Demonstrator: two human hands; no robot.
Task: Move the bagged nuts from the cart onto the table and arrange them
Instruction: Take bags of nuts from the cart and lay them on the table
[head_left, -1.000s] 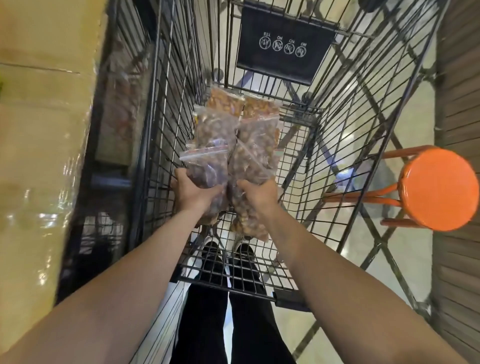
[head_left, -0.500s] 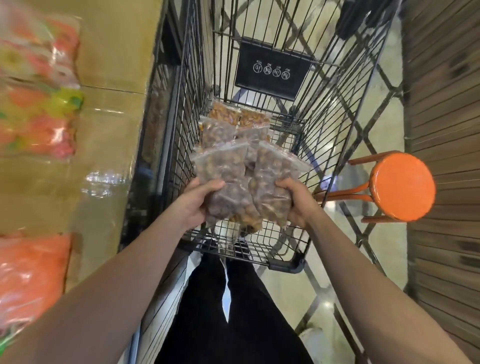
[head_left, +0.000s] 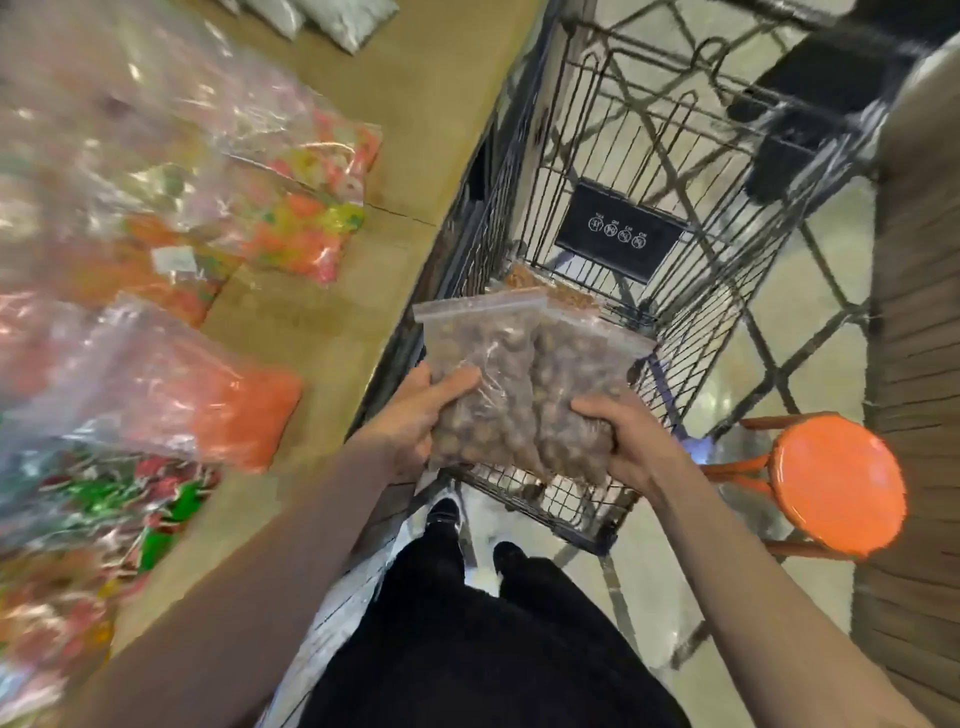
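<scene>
Two bags of nuts (head_left: 524, 384) above the cart (head_left: 613, 156), gripped by left hand (head_left: 415, 415) and right hand (head_left: 631, 441).

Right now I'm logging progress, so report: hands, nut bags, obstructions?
Left hand and right hand each grip a clear zip bag of brown nuts, above black wire cart. Candy bags crowd tan table.

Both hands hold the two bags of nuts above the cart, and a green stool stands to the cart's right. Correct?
Not quite: the stool is orange, as the head view shows. The rest holds: left hand and right hand grip the bags of nuts above the cart.
</scene>
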